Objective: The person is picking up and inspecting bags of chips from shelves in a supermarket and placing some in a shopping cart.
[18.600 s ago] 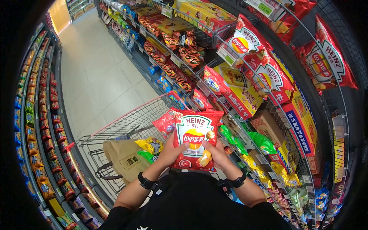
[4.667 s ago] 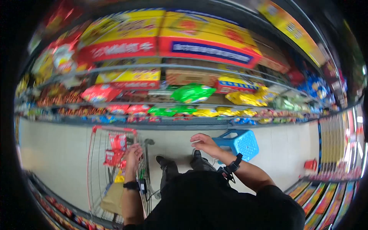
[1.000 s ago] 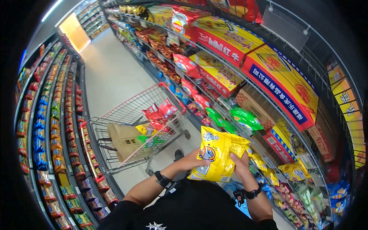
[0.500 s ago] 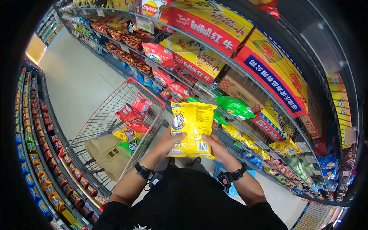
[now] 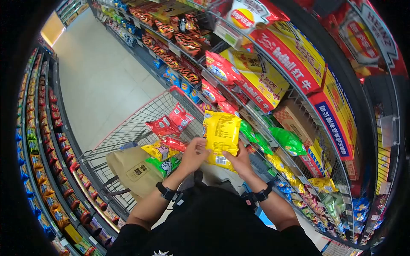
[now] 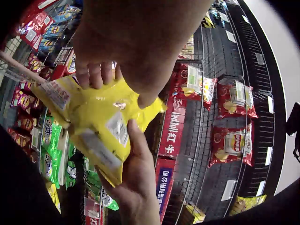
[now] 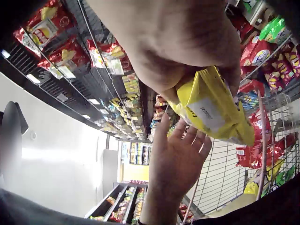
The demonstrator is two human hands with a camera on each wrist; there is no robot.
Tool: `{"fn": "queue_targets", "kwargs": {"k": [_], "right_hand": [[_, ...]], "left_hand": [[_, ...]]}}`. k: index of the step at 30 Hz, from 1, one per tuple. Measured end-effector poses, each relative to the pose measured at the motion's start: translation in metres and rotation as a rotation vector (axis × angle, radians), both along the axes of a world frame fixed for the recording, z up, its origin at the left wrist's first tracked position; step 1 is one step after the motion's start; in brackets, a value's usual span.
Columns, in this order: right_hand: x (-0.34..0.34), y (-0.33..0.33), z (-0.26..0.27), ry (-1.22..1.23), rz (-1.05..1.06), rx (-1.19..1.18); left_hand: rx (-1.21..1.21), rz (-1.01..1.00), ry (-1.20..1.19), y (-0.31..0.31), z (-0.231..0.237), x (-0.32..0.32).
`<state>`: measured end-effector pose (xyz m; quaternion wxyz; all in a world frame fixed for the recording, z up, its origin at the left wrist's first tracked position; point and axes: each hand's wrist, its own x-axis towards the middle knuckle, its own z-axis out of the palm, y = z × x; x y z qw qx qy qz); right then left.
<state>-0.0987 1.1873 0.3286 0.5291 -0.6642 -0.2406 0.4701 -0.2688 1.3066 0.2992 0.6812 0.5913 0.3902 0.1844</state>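
Observation:
A yellow snack bag (image 5: 222, 138) is held up in front of the body, its printed back with the barcode facing me. My right hand (image 5: 242, 163) grips its right side, thumb on the front face; in the left wrist view this thumb lies beside the white barcode label. My left hand (image 5: 193, 155) is at the bag's left edge. In the right wrist view the left hand (image 7: 177, 157) shows its palm, fingers and thumb spread, with the fingertips just below the bag (image 7: 213, 110). Part of the right hand's grip is hidden behind the bag.
A shopping cart (image 5: 174, 89) stands at the left front with red snack bags (image 5: 164, 127), a yellow bag (image 5: 159, 151), a green bag (image 5: 164, 165) and a brown paper bag (image 5: 132, 170). Wire shelves of snacks and boxes (image 5: 260, 87) rise close on the right; another shelf row runs along the left.
Long before, both hands held a red Heinz Lay's bag; later they were empty beside the cart. Half a second ago both gripped the yellow bag; now the left has loosened off its edge.

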Motion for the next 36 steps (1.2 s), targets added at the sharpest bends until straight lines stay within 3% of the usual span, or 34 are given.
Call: {"fn": "queue_targets", "kwargs": {"k": [1, 2, 3, 5, 8, 10, 14, 19, 22, 25, 27, 28, 30, 32, 34, 36], "right_hand": [[-0.006, 0.007, -0.003, -0.156, 0.046, -0.015], [-0.015, 0.015, 0.000, -0.159, 0.052, -0.013], [-0.025, 0.022, 0.004, -0.093, 0.121, 0.026], [-0.037, 0.031, 0.002, -0.002, 0.280, 0.078], [-0.043, 0.039, -0.010, 0.069, 0.389, 0.083], [-0.038, 0.043, 0.003, 0.110, 0.358, 0.084], [0.003, 0.013, -0.017, 0.135, 0.227, 0.032], [0.062, -0.038, -0.012, 0.080, -0.057, 0.013], [0.098, -0.073, -0.010, 0.059, -0.279, 0.024], [0.140, -0.109, -0.013, -0.026, -0.460, 0.047], [0.165, -0.134, -0.015, -0.292, -0.570, 0.180], [0.179, -0.146, -0.014, -0.293, -0.584, 0.190], [0.205, -0.166, -0.010, -0.597, -0.748, 0.102], [0.230, -0.178, 0.001, -0.683, -0.808, 0.094], [0.244, -0.183, 0.032, -1.263, -0.686, -0.018], [0.263, -0.193, 0.027, -1.196, -0.700, -0.030]], "left_hand": [[-0.005, 0.003, -0.046, 0.001, -0.004, -0.001], [-0.010, 0.007, -0.092, 0.003, -0.001, 0.000], [0.002, 0.091, -0.198, 0.008, 0.002, 0.001], [-0.140, 0.094, -0.096, 0.023, -0.008, -0.010], [-0.222, 0.138, -0.082, 0.049, -0.022, -0.023], [-0.432, 0.154, -0.143, 0.068, -0.045, -0.039], [-0.518, 0.291, -0.123, 0.097, -0.105, -0.069], [-0.621, 0.464, -0.170, 0.115, -0.131, -0.087], [-0.594, 0.578, 0.031, 0.110, -0.149, -0.088], [-0.698, 0.511, 0.046, 0.101, -0.160, -0.079], [-0.625, 0.432, 0.087, 0.089, -0.159, -0.066], [-0.563, 0.366, 0.127, 0.086, -0.157, -0.057], [-0.457, 0.213, 0.162, 0.067, -0.130, -0.030], [-0.400, 0.135, 0.148, 0.044, -0.111, 0.001], [-0.320, 0.009, 0.193, 0.024, -0.085, 0.032], [-0.304, -0.051, 0.054, 0.004, -0.070, 0.062]]}}
